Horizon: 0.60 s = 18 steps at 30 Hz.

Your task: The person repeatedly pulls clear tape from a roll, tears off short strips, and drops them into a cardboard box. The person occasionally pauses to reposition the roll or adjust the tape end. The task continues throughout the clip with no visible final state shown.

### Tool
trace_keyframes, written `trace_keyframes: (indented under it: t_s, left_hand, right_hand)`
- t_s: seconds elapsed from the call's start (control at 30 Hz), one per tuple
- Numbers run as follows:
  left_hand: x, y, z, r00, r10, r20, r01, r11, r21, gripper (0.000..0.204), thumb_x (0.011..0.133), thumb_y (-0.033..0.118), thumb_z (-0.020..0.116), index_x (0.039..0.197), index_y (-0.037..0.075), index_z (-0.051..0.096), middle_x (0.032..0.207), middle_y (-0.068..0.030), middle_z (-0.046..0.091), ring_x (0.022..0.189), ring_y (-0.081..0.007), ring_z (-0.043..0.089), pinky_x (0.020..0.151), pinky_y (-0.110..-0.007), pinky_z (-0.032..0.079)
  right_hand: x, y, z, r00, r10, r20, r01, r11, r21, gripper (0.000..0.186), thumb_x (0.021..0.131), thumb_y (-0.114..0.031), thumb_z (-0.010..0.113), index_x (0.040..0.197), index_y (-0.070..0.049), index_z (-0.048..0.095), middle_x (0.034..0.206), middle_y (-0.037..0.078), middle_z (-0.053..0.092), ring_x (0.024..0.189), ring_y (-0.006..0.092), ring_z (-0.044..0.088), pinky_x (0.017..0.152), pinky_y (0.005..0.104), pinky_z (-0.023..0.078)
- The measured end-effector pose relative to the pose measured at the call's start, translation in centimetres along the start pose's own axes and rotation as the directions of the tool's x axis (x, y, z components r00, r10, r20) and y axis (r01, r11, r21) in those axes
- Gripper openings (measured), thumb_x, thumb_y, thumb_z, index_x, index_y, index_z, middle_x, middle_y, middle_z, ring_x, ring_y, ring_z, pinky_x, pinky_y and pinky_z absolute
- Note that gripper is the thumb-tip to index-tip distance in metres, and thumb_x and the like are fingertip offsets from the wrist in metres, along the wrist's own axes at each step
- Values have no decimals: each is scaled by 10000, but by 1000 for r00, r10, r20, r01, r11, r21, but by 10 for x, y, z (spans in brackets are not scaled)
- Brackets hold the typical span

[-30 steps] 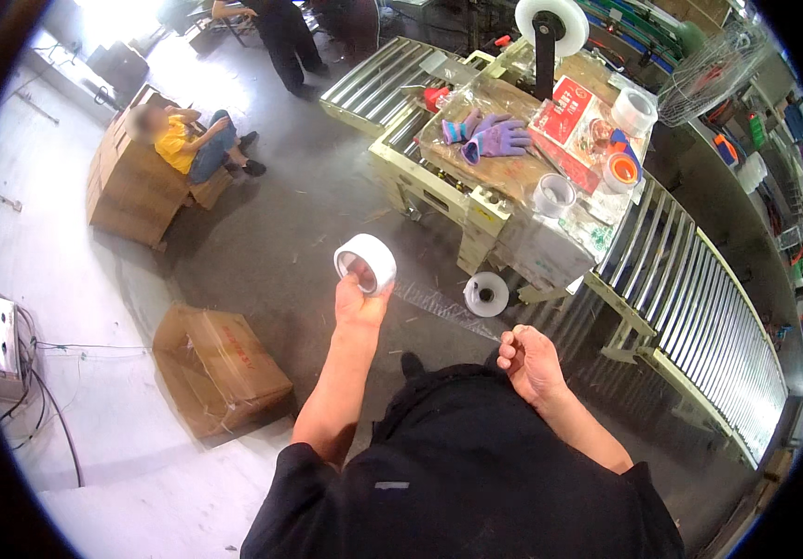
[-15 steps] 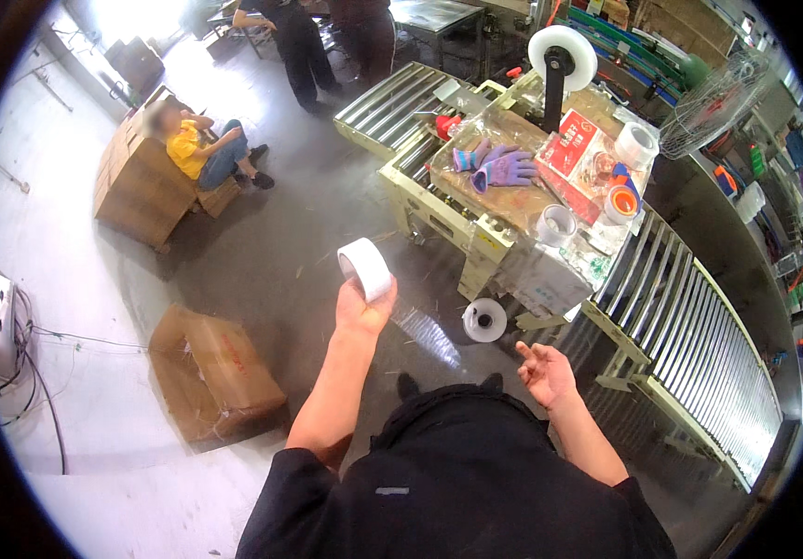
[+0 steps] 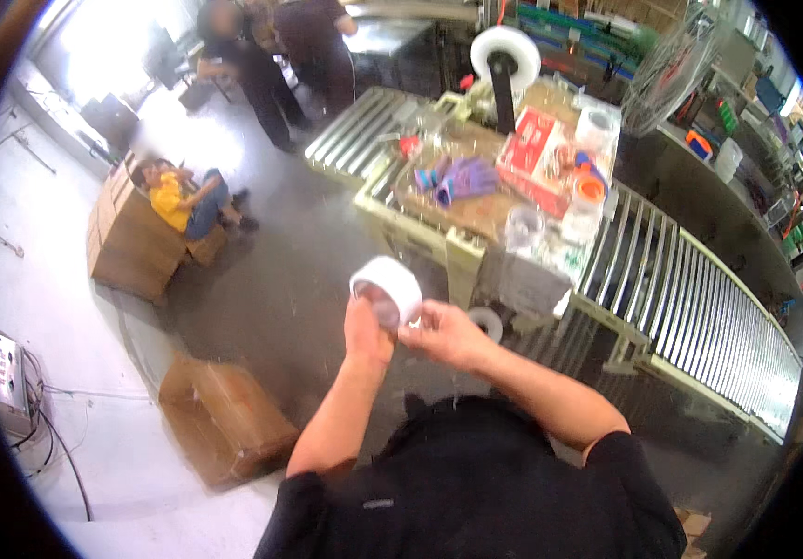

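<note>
- Over the floor (image 3: 299, 270), mid-view: L hand (image 3: 367, 337) holds white tape roll (image 3: 402, 287) by its lower rim.
- R hand (image 3: 450, 336): fingertips bunched at roll's R edge; can't tell if pinching.
- Roll prob. light, stiff, smooth outside; best held thru core or by rims, sticky side may grab fingers.
- Beyond: worktop (image 3: 469, 216) w/ purple gloves (image 3: 467, 182).
- Lower L: brown carton (image 3: 252, 419), contents n/v.

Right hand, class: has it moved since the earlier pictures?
Yes, leftward: in view, the right hand has gone from right of the low white roll to its left.
</note>
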<state>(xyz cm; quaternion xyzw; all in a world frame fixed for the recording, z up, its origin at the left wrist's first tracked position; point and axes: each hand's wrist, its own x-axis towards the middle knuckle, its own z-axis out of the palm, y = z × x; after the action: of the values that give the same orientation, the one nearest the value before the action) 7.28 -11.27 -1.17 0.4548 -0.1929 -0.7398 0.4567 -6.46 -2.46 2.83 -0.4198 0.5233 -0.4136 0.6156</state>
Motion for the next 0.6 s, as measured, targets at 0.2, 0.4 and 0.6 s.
trace_keyframes:
  t_s: [0.2, 0.4, 0.6]
  left_hand:
    - [-22, -10, -22, 685, 643, 343, -687, 413, 597, 610, 799, 24, 595, 1377, 36, 401, 1291, -158, 515, 1189, -256, 506, 1009, -411, 411]
    - [-55, 21, -8, 201, 131, 971, -683, -692, 235, 461, 771, 144, 615, 1228, 99, 566, 1126, -80, 564, 1119, -229, 531, 1069, -504, 328]
    - [-45, 30, 5, 197, 125, 972, -833, -502, 233, 257, 715, 106, 629, 967, 126, 671, 947, -50, 600, 922, -239, 603, 839, -398, 495]
  right_hand:
    - [-14, -4, -21, 994, -110, 12, 105, 901, -420, 391, 839, -327, 705, 1080, -22, 657, 909, 138, 695, 821, 221, 674, 744, 346, 513]
    - [-22, 1, -25, 991, -130, 41, 131, 817, -561, 379, 828, -325, 686, 1015, 3, 657, 906, 169, 703, 831, 313, 676, 753, 398, 513]
    - [-28, -11, -41, 982, 113, 150, -48, 924, -380, 223, 862, -248, 716, 864, -29, 679, 721, -17, 664, 684, 49, 563, 624, 252, 450]
